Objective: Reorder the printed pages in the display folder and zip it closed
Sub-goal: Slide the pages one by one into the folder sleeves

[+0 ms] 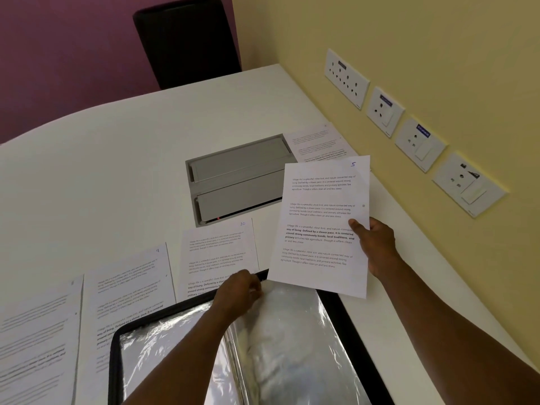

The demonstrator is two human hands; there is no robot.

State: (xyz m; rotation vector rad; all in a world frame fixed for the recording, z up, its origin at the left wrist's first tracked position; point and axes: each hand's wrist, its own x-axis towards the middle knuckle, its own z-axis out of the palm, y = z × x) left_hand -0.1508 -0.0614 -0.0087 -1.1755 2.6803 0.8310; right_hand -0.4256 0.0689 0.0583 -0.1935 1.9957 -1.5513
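display folder (347, 325) open on bench (117, 171); page marked 5 (318, 226) pinched by right hand (377, 244); plastic sleeve (286, 331) top edge gripped by left hand (236, 290) fingers.

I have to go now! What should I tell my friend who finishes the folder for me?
Right hand holds page 5 above the table.
Left hand grips the top edge of a clear sleeve in the open display folder.
Pages 9 and 10 lie on the table beside other sheets.
Left: slide pages in by number, zip shut.
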